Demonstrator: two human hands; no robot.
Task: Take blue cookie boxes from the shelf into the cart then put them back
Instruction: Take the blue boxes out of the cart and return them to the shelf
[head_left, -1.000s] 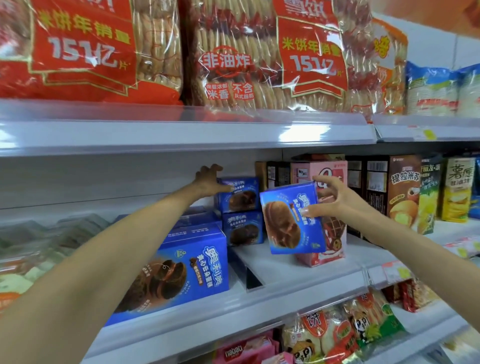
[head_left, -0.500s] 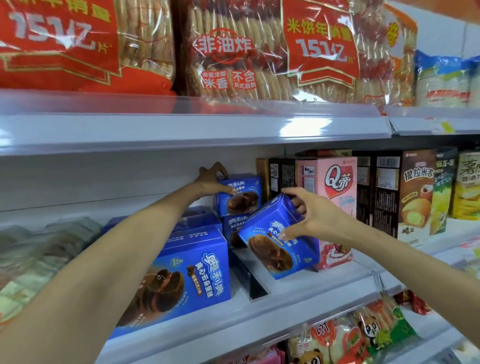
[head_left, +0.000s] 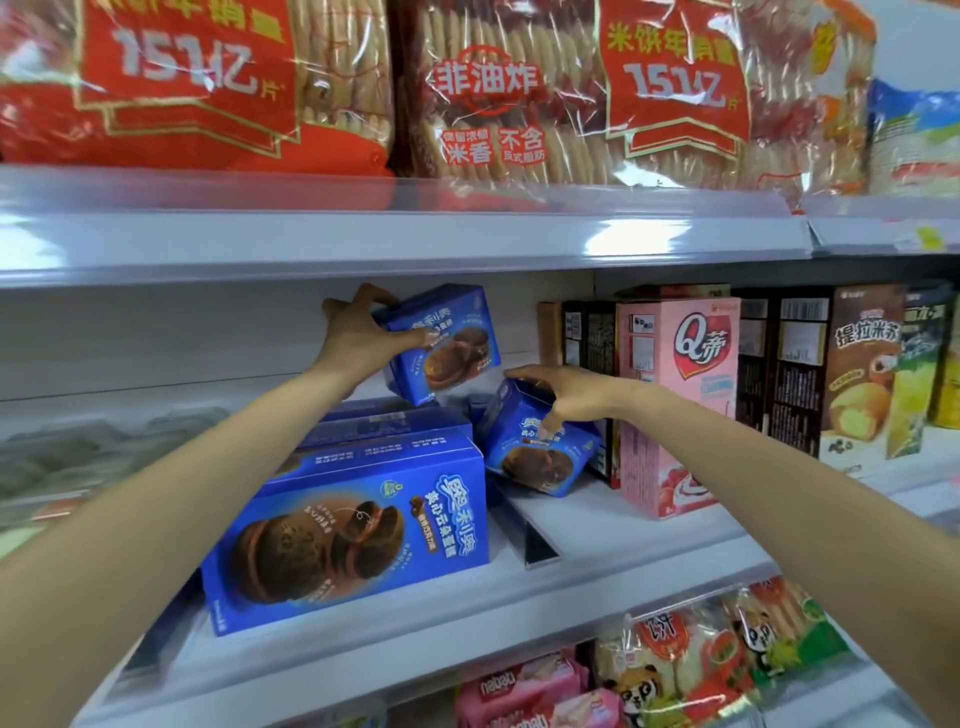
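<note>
The left grip (head_left: 363, 338) clasps the upper blue cookie box (head_left: 447, 343), held tilted near the back of the shelf (head_left: 623, 545). The right grip (head_left: 566, 395) curls over the lower blue cookie box (head_left: 540, 452), which leans on the shelf just beside a pink carton (head_left: 675, 405).

Upper shelf (head_left: 363, 239): pale grey metal with a clear plastic strip along its front edge.
Middle shelf (head_left: 649, 540): white and flat, with a clear divider (head_left: 535, 530) standing upright on it.
Back panel (head_left: 156, 343): plain pale grey – partly in shadow.
Wall (head_left: 919, 47): pale, at top right.
Light: a bright glare (head_left: 639, 241) on the upper shelf's edge.
</note>
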